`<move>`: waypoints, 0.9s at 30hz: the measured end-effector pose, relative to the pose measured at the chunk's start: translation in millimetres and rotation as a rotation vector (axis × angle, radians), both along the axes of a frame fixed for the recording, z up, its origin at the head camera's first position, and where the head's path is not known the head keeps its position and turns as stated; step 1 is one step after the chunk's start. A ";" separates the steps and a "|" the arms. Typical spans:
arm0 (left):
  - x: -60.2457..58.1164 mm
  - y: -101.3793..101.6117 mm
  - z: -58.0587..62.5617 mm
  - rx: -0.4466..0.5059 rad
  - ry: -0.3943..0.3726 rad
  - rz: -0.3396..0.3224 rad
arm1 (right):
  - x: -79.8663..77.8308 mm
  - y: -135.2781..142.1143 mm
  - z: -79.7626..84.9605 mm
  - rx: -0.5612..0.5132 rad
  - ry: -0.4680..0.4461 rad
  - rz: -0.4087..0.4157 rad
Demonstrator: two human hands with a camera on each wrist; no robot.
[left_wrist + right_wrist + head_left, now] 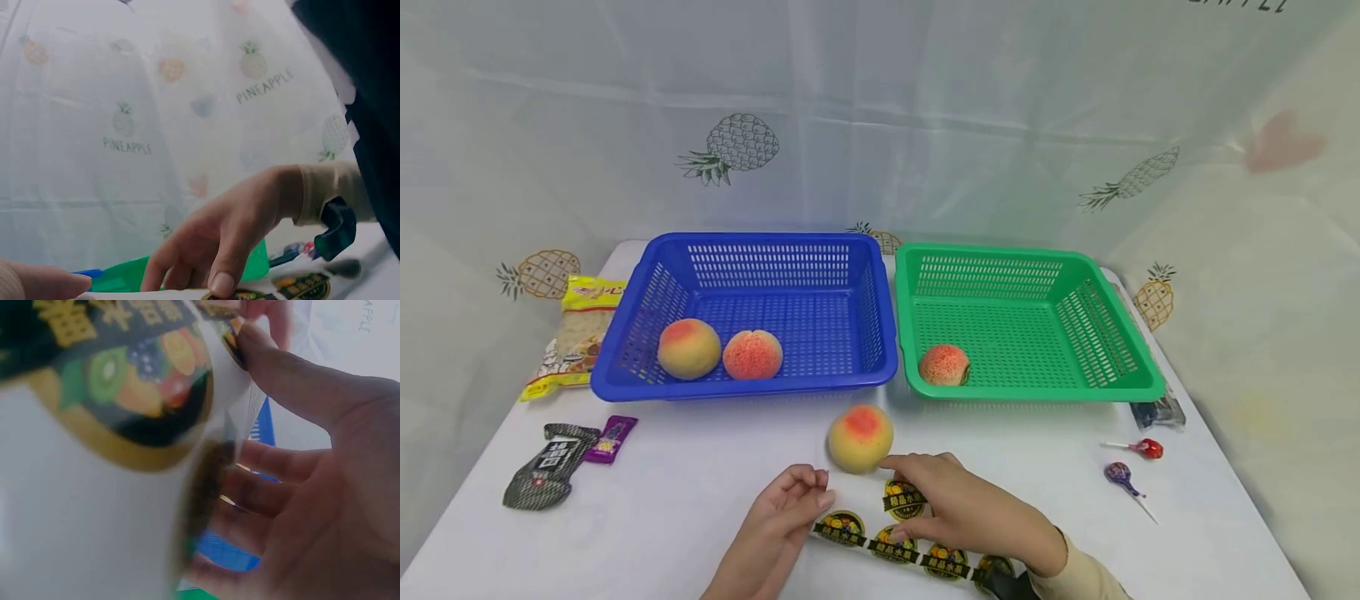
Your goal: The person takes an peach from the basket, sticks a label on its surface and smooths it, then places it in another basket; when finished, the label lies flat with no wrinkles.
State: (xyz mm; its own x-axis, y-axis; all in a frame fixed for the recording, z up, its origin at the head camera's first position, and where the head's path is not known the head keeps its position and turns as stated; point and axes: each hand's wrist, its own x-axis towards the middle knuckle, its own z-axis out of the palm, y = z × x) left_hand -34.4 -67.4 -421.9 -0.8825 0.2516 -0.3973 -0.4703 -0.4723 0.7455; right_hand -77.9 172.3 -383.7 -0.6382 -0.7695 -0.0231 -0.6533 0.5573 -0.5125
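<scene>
The right hand grips the sticker sheet from its right; the half-curled left hand meets its left edge (pinch indeterminable). Peach: just beyond the sheet.

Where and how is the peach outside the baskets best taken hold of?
Probably grip the peach on its left and right sides, coming from above: it is round, with the sticker sheet close in front and the blue basket behind it.

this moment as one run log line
left hand: at left edge of sticker sheet | right hand: holding sheet | loose peach: on table | blue basket: two peaches | green basket: one peach
</scene>
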 end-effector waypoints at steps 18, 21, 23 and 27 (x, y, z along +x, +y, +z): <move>-4.5 3.9 28.1 -0.475 0.166 -0.313 | 1.8 -21.4 24.5 -0.087 0.388 -0.030; -5.8 6.0 34.2 -0.515 0.158 -0.244 | 3.5 -25.2 28.0 -0.161 0.471 -0.093; -6.5 7.5 37.6 -0.533 0.155 -0.210 | 5.0 -27.1 29.6 -0.191 0.520 -0.121; -6.1 10.1 42.9 -0.541 0.164 -0.173 | 6.2 -29.8 31.5 -0.228 0.559 -0.146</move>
State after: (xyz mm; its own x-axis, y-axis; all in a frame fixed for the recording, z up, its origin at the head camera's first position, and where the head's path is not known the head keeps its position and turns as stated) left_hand -40.6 -57.3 -379.0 -0.9073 0.1971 -0.3715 -0.3651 0.0689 0.9284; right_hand -71.7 142.5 -352.2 -0.6052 -0.6195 0.4999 -0.7827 0.5777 -0.2316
